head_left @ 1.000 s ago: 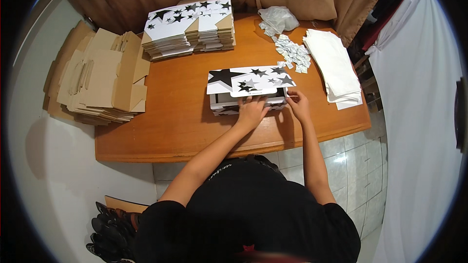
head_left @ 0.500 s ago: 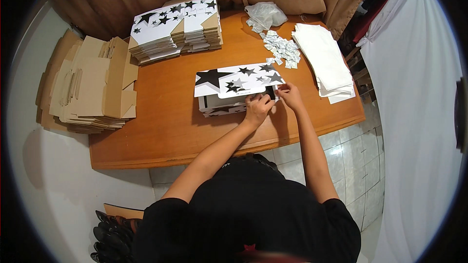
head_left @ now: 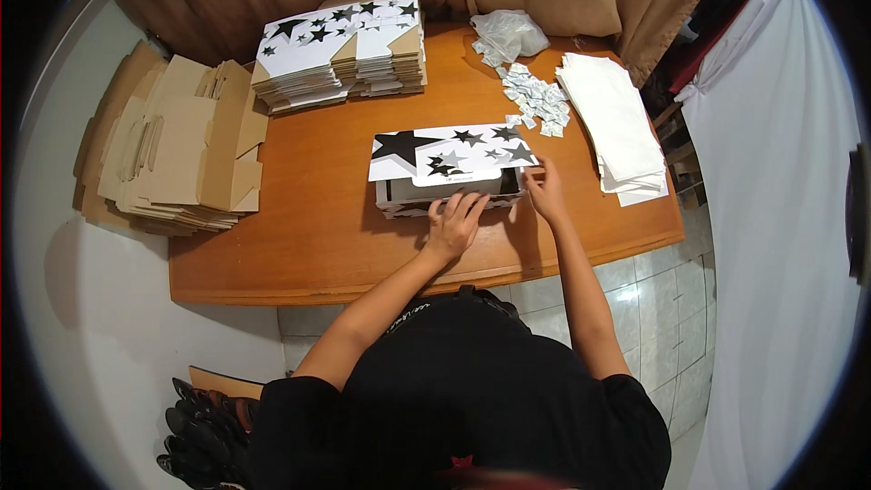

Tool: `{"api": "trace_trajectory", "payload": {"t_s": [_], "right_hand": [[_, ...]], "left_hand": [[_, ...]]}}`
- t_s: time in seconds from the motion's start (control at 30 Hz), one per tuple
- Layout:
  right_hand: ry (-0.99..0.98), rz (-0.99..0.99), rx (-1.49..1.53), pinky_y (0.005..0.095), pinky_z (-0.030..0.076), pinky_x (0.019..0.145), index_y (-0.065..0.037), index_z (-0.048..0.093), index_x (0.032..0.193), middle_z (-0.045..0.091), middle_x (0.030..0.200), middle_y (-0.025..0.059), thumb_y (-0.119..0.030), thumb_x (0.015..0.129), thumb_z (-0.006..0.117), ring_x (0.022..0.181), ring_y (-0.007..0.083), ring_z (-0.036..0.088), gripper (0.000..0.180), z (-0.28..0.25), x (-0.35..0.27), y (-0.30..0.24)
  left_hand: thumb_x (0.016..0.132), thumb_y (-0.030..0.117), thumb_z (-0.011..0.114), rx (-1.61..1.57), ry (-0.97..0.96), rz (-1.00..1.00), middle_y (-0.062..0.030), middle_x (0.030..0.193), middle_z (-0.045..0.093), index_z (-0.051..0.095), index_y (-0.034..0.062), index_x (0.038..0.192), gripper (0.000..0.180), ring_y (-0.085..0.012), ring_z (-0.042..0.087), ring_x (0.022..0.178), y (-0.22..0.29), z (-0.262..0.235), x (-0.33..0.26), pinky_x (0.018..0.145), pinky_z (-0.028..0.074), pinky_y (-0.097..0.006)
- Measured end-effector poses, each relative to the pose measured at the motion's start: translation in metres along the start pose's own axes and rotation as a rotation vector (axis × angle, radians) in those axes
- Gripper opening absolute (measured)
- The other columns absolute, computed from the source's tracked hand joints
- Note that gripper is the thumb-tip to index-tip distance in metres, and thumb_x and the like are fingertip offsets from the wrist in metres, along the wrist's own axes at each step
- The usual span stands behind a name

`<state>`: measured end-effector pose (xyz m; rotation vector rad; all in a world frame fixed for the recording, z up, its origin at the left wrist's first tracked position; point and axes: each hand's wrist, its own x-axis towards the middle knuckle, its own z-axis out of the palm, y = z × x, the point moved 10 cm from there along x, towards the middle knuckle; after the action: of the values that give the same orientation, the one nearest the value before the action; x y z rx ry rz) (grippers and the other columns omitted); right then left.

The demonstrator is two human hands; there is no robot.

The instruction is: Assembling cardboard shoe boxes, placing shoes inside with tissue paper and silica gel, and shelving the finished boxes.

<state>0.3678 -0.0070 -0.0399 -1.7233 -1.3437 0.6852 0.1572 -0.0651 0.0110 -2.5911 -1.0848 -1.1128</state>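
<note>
A white cardboard box (head_left: 451, 152) printed with black and grey stars stands in front of me, its lid tilted over a gap along the near side. My left hand (head_left: 454, 225) rests at the front wall with fingers spread, their tips at the rim below the lid's tuck flap. Around the right end of the box, my right hand (head_left: 546, 192) has its thumb and fingers at the corner, gripping the edge there. Little of the inside shows; a dark area is visible under the lid near the right end.
Flattened star-printed boxes (head_left: 340, 41) are stacked at the back left, with brown folded cardboard (head_left: 172, 145) at far left. Small white packets (head_left: 537, 100) lie near a clear plastic bag (head_left: 510, 34). White sheets (head_left: 617, 127) are piled on the right of the wooden table (head_left: 308, 245).
My left hand has moved left along the box's front, and its fingers have spread from a closed pose. My right hand stays by the right end. The whole view has shifted slightly.
</note>
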Motion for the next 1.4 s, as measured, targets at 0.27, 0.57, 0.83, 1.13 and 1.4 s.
{"api": "trace_trajectory", "payload": {"t_s": [0.27,0.57,0.83,1.13,1.4], "right_hand": [[0.24,-0.384,0.051,0.0346,0.043,0.081,0.002,0.043,0.115,0.047,0.105,0.0145,-0.004,0.08,0.052,0.097,0.0251,0.05,0.037,0.001,-0.03,-0.043],[0.478,-0.496,-0.039,0.0428,0.035,0.094,0.001,0.037,0.124,0.036,0.121,0.0237,-0.001,0.068,0.055,0.109,0.0389,0.041,0.059,-0.008,-0.04,-0.086],[0.236,-0.612,-0.164,0.0461,0.033,0.096,-0.008,0.061,0.095,0.05,0.112,0.013,-0.015,0.061,0.072,0.115,0.0368,0.038,0.036,0.014,-0.051,-0.111],[0.278,-0.542,-0.27,0.0477,0.031,0.096,-0.013,0.066,0.086,0.051,0.109,0.0106,-0.021,0.062,0.077,0.113,0.0368,0.035,0.027,0.022,-0.054,-0.116],[0.293,-0.516,-0.269,0.0468,0.03,0.098,-0.016,0.069,0.089,0.052,0.11,0.0106,-0.018,0.066,0.074,0.115,0.0373,0.034,0.023,0.031,-0.061,-0.105]], "left_hand": [[0.073,0.023,0.061,-0.024,-0.204,-0.174,-0.0061,0.12,0.05,0.044,0.0088,0.125,0.057,-0.0213,0.044,0.115,-0.03,0.006,-0.012,0.099,0.02,-0.044],[0.071,0.016,0.063,-0.035,-0.137,-0.33,-0.012,0.119,0.046,0.046,0.0043,0.119,0.052,-0.0265,0.041,0.115,-0.065,-0.034,-0.031,0.097,0.024,-0.045],[0.07,0.015,0.062,-0.015,-0.096,-0.339,-0.016,0.112,0.046,0.052,0.0035,0.11,0.043,-0.0318,0.042,0.11,-0.083,-0.028,-0.041,0.098,0.026,-0.051],[0.072,0.029,0.063,-0.024,-0.188,-0.409,-0.0243,0.116,0.036,0.053,0.0232,0.117,0.047,-0.042,0.027,0.115,-0.058,-0.017,-0.035,0.102,0.01,-0.06],[0.076,0.021,0.061,-0.129,-0.17,-0.394,-0.0283,0.139,0.009,0.049,0.0294,0.124,0.05,-0.0493,0.002,0.13,-0.055,-0.007,-0.058,0.103,0.006,-0.061]]}}
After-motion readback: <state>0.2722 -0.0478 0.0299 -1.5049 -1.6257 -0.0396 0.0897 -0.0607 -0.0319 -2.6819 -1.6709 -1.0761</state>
